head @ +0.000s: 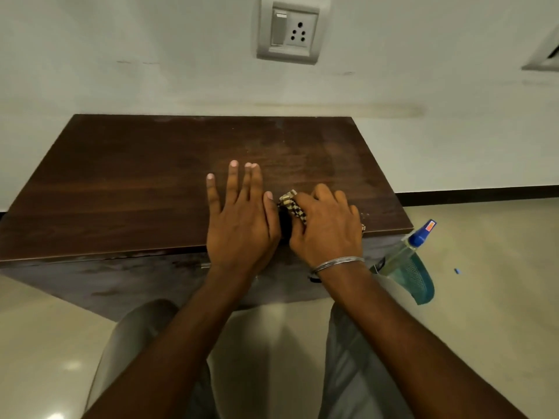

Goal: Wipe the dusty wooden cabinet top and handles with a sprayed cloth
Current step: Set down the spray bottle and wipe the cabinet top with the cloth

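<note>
A dark wooden cabinet top (136, 182) fills the middle of the head view, pushed against a pale wall. My right hand (326, 225) rests near the front right edge, shut on a bunched checkered cloth (292, 205) that pokes out between thumb and fingers. Just left of it, my left hand (242, 216) lies flat on the wood with fingers spread, holding nothing, its thumb touching the cloth. A metal handle (205, 265) shows on the cabinet front below the left wrist. A clear spray bottle (406, 252) with a blue cap stands on the floor to the right of the cabinet.
A switch and socket plate (292, 28) is on the wall above the cabinet. A teal mesh object (419, 281) lies beside the spray bottle on the beige floor. A small blue scrap (457, 270) lies further right. My knees are below the cabinet front.
</note>
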